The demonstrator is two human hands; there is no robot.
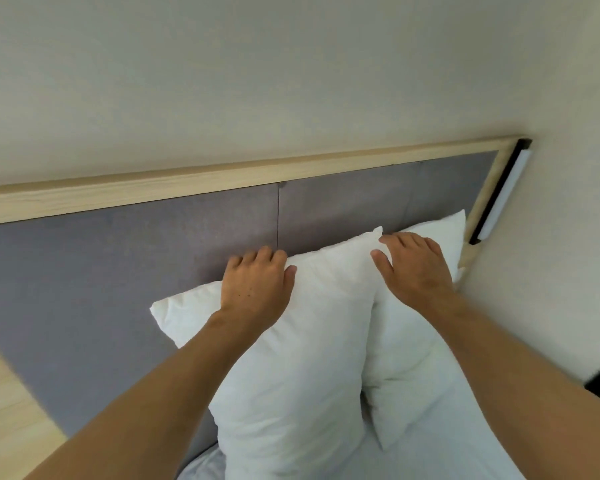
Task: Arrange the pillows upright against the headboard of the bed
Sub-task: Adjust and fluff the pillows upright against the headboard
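We have two plump white pillows standing on the bed (465,455), both leaning back on the headboard (118,271). The near pillow (291,358) is a soft, puffy rectangle in smooth white cotton, tilted so one pointed corner sticks out to the left and another rises beside the right hand. The far pillow (413,358) stands just behind and to the right of it, touching it along a creased seam, its upper corner reaching toward the headboard's right-hand corner.

Our left hand (257,285) curls over the near pillow's top edge, fingers hooked behind it against the headboard and thumb on the front face (a loose grip rather than a pinch). Our right hand (413,268) lies flat with fingers spread where the two pillows meet at their tops, pressing rather than clasping; its grip is open.

The headboard is a panel of grey woven fabric, split by a vertical seam, framed in pale grained wood. A slim white bar light (503,199) in a dark housing runs down its right edge. The bed's sheet is white and lightly rumpled.
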